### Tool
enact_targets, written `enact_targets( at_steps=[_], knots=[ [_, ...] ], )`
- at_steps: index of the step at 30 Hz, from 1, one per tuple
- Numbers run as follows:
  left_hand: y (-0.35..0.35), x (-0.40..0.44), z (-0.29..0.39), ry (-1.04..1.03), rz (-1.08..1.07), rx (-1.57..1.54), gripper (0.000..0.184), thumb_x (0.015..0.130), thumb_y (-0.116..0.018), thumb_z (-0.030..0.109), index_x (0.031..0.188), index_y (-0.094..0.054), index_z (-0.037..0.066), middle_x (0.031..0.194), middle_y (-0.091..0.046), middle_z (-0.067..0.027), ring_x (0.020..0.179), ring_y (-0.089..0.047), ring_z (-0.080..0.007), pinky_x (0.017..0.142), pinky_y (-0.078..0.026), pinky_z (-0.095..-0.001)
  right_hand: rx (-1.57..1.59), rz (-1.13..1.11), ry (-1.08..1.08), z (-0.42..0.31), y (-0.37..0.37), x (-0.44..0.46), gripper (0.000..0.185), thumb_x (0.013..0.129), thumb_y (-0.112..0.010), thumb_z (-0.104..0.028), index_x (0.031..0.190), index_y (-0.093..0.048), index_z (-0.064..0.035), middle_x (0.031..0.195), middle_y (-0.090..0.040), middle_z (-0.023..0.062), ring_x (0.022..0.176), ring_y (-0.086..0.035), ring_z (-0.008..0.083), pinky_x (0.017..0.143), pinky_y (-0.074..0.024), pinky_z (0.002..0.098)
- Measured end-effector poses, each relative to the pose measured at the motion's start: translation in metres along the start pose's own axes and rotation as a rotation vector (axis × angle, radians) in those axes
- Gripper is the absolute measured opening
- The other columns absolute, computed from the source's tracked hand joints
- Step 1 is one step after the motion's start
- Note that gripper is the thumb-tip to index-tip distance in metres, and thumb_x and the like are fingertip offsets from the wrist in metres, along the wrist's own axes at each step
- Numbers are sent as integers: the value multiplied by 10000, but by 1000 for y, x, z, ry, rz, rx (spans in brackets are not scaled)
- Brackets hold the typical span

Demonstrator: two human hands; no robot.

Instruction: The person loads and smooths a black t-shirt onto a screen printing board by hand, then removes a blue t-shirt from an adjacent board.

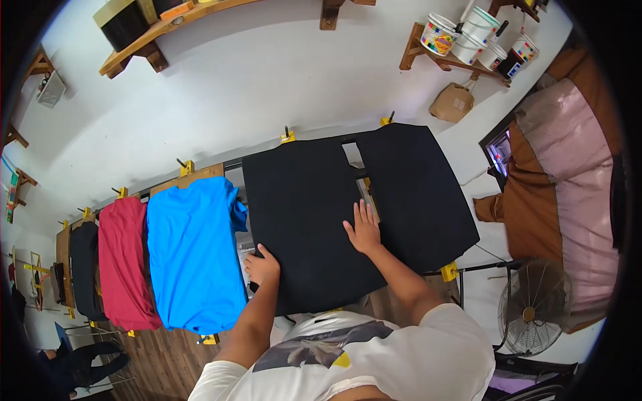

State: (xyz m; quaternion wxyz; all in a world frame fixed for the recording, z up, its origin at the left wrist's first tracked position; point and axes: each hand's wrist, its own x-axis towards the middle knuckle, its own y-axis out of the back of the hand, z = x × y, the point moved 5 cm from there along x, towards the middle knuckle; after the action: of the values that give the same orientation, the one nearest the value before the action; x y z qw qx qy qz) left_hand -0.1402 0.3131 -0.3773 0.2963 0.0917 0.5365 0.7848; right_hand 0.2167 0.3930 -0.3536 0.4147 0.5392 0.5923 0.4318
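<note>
A black cloth panel [304, 214] lies stretched smooth over a board in front of me, and a second black panel [418, 194] sits to its right, with a narrow gap between them. My right hand [364, 228] rests flat near the first panel's right edge, fingers spread. At that panel's left edge is my left hand [263, 266], its fingers apart and touching the border. Just left of it, a blue shirt [194, 254] covers another board, with loose folds at its right side.
Further left, a red shirt [126, 260] and a black garment [85, 267] lie on boards along a rail with yellow clamps [287, 137]. A fan [533, 307] stands right. Paint tubs [439, 35] line a wall shelf. Another person [87, 361] is at lower left.
</note>
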Motion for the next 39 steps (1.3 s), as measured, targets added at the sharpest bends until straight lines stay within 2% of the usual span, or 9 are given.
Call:
enact_targets(
  at_steps=[8,16,18,20,25,29,34,36,39],
  knots=[
    [-1,1,4,8,-47,142,645,1061,-404,619,1271,-638,57,1309,-649,-164,1238,-595,-395,1032,-441,-582,-69,84,91,14,-14,206,844,1089,-368,-611,1668,-210,-17,1725,-234,218,1467,-433,440,1192,-370,542],
    [0,3,12,-42,-35,190,634,1076,-390,600,1232,-655,45,1246,-682,-173,1189,-629,-398,987,-489,-564,232,-59,-48,22,-19,329,876,1078,-374,-629,1673,-170,-20,1705,-318,186,1469,-455,400,1193,-388,538],
    [2,2,10,-37,-40,200,631,1077,-387,599,1231,-653,48,1242,-682,-170,1187,-629,-395,988,-487,-566,247,-177,-109,25,-12,339,857,1083,-384,-620,1665,-209,-16,1673,-366,219,1476,-441,433,1195,-396,476],
    [2,2,12,-15,-54,160,607,1072,-419,576,1223,-664,42,1241,-678,-167,1204,-599,-388,1045,-435,-539,235,-142,-114,23,-10,343,830,1076,-417,-614,1655,-272,-37,1626,-444,217,1463,-460,416,1193,-389,498],
    [0,2,10,0,-56,157,618,1070,-418,585,1234,-661,40,1254,-673,-172,1215,-589,-404,1065,-421,-546,254,365,66,7,28,262,715,1052,-577,-497,1573,-415,-34,1530,-540,211,1401,-516,391,1146,-394,532],
    [1,2,8,3,-75,126,640,1065,-413,603,1250,-654,39,1280,-660,-181,1230,-582,-404,1070,-419,-555,271,405,105,11,46,120,646,1049,-610,-452,1505,-475,-15,1446,-587,225,1355,-543,415,1114,-417,514],
    [5,-3,5,-34,-63,55,674,1047,-434,638,1254,-648,33,1292,-655,-183,1233,-585,-408,1054,-436,-559,390,536,-197,54,18,-87,431,1076,-610,-315,1361,-585,7,1299,-642,213,1218,-609,392,1062,-466,469],
    [13,-1,7,-47,-59,28,680,1039,-452,646,1256,-645,30,1293,-655,-185,1228,-590,-413,1046,-447,-559,446,530,-270,56,13,-163,416,1065,-630,-298,1336,-585,15,1289,-639,216,1204,-611,390,1056,-465,465],
    [11,4,-12,17,-114,-297,645,1018,-550,621,1258,-638,29,1270,-663,-188,1214,-603,-400,1023,-472,-534,364,374,-268,24,45,-267,400,1056,-632,-289,1305,-595,21,1262,-643,242,1195,-610,426,1026,-475,478]
  ],
)
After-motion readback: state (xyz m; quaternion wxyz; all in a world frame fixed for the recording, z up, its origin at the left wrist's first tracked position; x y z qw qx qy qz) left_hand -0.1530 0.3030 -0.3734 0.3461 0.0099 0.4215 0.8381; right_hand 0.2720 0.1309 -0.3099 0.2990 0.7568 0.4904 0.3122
